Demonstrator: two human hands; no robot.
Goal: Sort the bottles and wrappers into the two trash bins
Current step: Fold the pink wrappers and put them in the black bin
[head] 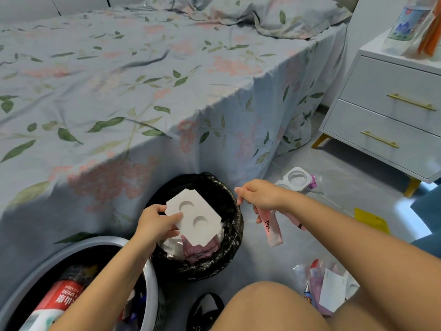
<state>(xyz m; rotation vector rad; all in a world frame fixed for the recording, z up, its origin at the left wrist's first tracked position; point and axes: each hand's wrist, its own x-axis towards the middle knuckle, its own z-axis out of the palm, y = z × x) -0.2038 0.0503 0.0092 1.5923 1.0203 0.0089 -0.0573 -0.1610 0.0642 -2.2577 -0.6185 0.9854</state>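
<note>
My left hand (155,224) pinches a white card insert (198,217) with two round dents, held over the black-bagged bin (229,256), which holds pink and clear wrappers. My right hand (260,194) grips a pink wrapper (272,229) that hangs just right of that bin's rim. A grey bin (152,280) at the lower left holds a bottle with a red label (59,299). A clear plastic blister tray (297,179) lies on the floor behind my right hand. More wrappers (327,290) are piled on the floor at the lower right.
A bed with a floral sheet (119,91) fills the left and middle. A white nightstand (386,115) at the right carries a bottle (405,22) and an orange packet. A yellow packet (371,219) lies on the floor. My knee (274,306) and a black slipper (205,311) are at the bottom.
</note>
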